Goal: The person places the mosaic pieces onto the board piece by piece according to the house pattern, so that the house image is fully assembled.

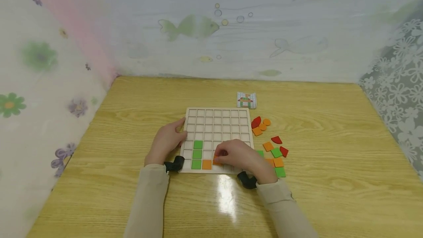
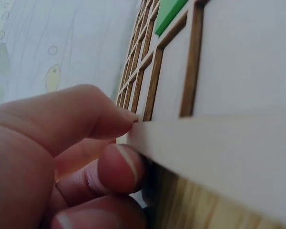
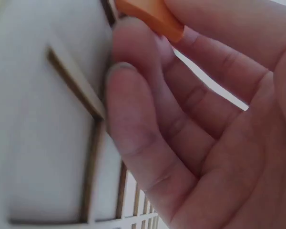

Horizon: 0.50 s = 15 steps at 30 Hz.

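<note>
A pale wooden grid board (image 1: 218, 120) lies on the table, and its lower left squares hold several green square tiles (image 1: 197, 154) and one orange square tile (image 1: 206, 164). My left hand (image 1: 165, 140) grips the board's left edge; in the left wrist view, one fingertip (image 2: 128, 117) touches the rim while other fingers curl beside it. Over the bottom row, my right hand (image 1: 239, 155) pinches another orange square tile (image 3: 155, 16) between thumb and fingers. That tile is partly hidden by the hand in the head view.
Loose orange, green and red pieces lie right of the board, including a green square (image 1: 276, 152), a red quarter piece (image 1: 276, 140) and an orange disc (image 1: 266, 122). A small pattern card (image 1: 246, 100) lies behind the board. Patterned walls border the wooden table (image 1: 330, 139).
</note>
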Available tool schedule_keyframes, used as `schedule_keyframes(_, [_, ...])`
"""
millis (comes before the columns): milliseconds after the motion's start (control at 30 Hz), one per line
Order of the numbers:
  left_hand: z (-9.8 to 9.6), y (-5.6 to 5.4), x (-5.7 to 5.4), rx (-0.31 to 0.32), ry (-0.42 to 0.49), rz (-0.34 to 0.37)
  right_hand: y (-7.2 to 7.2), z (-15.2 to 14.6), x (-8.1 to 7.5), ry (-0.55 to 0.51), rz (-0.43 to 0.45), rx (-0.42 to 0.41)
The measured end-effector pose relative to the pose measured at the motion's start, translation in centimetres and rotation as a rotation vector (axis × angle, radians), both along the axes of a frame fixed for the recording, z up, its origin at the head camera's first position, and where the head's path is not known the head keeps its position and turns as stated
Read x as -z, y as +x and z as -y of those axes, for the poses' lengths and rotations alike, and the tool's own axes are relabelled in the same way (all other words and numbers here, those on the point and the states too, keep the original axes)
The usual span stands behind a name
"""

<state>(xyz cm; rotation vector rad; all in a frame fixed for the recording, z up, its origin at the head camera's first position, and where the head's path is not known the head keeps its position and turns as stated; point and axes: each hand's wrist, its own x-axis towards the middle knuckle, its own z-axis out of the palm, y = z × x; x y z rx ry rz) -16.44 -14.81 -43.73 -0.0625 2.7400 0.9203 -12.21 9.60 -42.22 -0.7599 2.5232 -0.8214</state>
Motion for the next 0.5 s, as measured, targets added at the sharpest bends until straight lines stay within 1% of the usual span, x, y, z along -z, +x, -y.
schedule_keyframes(100, [-0.04,-0.02,-0.01,-0.01,0.009,-0.007,0.09,0.27,0.0,0.004,-0.015,-0.005])
schedule_keyframes(300, [0.04,-0.17,0.31,-0.017,0.001,-0.079,0.21,0.62,0.22,0.022,-0.051,0.02])
schedule_keyframes(400, [0.07,-0.14,0.32,-0.027,0.005,-0.081,0.27,0.73,0.29,0.024,-0.08,0.024])
schedule_keyframes(500, [0.08,-0.16,0.37,-0.027,0.01,-0.082,0.32,0.76,0.3,0.022,-0.108,0.004])
